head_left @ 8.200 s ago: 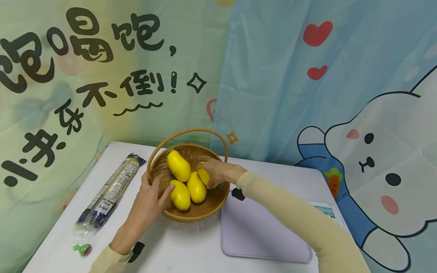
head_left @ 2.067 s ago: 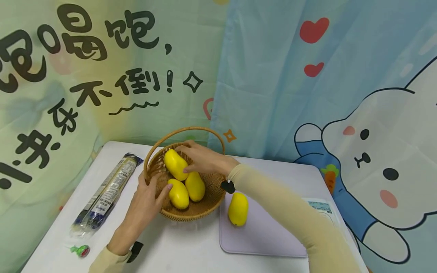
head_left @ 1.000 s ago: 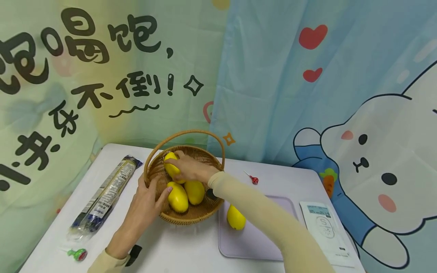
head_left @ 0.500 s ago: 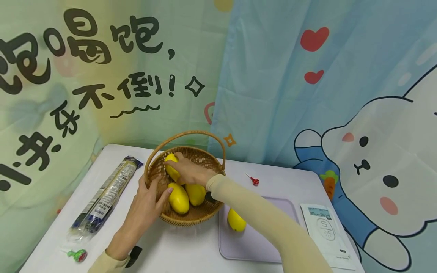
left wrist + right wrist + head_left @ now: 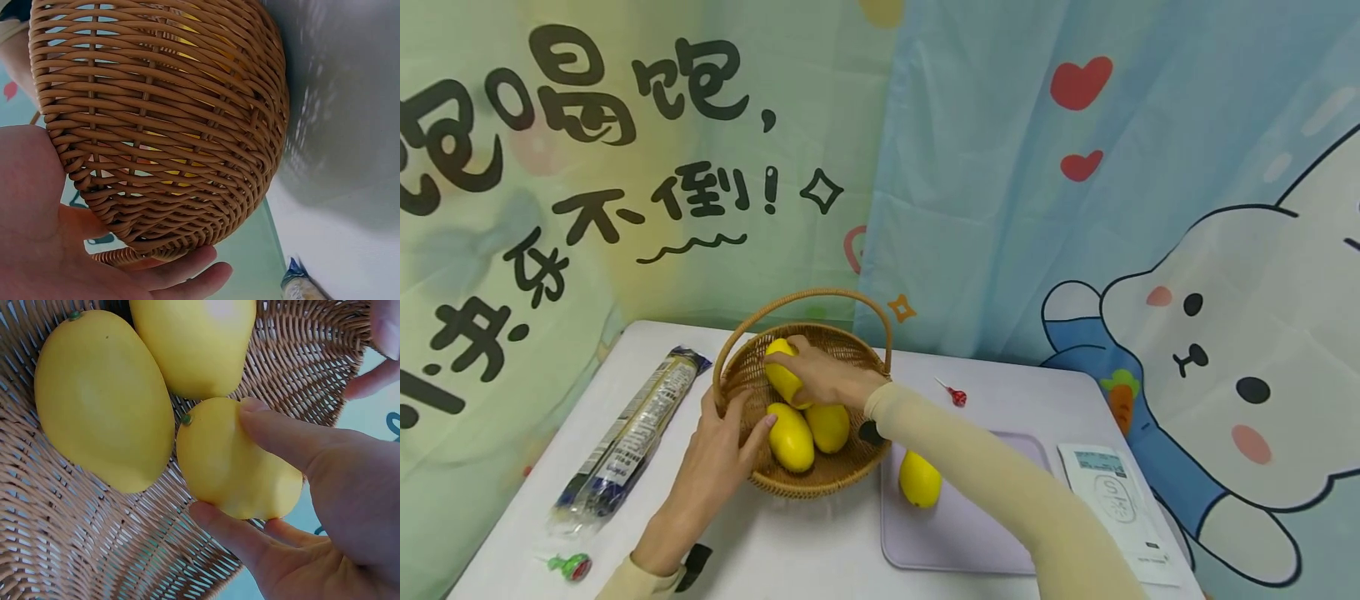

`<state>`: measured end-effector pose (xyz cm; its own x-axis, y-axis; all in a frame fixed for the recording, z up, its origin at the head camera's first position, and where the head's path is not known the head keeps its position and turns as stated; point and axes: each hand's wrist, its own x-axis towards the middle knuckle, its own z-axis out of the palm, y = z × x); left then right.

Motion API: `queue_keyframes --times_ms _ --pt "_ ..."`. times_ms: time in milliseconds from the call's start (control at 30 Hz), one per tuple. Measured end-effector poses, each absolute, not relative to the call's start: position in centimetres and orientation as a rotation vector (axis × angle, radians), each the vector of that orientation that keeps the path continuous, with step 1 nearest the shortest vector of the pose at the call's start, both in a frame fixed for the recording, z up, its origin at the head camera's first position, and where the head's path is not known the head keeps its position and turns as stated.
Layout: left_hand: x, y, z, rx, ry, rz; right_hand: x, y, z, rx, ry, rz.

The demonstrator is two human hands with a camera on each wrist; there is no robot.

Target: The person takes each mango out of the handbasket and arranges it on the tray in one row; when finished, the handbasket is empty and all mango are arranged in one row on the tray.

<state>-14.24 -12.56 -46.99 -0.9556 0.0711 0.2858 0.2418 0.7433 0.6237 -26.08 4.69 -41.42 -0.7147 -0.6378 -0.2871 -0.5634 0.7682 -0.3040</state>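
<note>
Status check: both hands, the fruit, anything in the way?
Right hand pinching one yellow fruit. Left hand holding basket. Two other fruits close beside the first; nothing seen blocking.

Carrying, as a white table (image 5: pixel 790 537), a wicker basket (image 5: pixel 820 483), lilac tray (image 5: pixel 955 542), long packet (image 5: pixel 632 435), white pack (image 5: pixel 1116 510), small green object (image 5: pixel 571 567) and small red object (image 5: pixel 957 397).

One yellow mango (image 5: pixel 919 481), earlier gripped inside the wicker basket (image 5: pixel 808 486), came to lie on the lilac tray (image 5: pixel 962 537), leaving three inside. The right hand (image 5: pixel 829 377) moved over to the rearmost mango (image 5: pixel 781 383) and gripped it. A red lollipop (image 5: pixel 957 397) and more of a white printed packet (image 5: pixel 1116 508) emerged from behind the sleeve (image 5: pixel 992 475).
</note>
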Motion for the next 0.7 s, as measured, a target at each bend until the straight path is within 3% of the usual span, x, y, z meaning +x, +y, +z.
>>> queue_keyframes --times_ms 700 --pt "-14.0 -12.5 -46.8 -0.266 -2.730 -1.013 -21.8 8.5 -36.8 -0.972 2.625 -0.224"
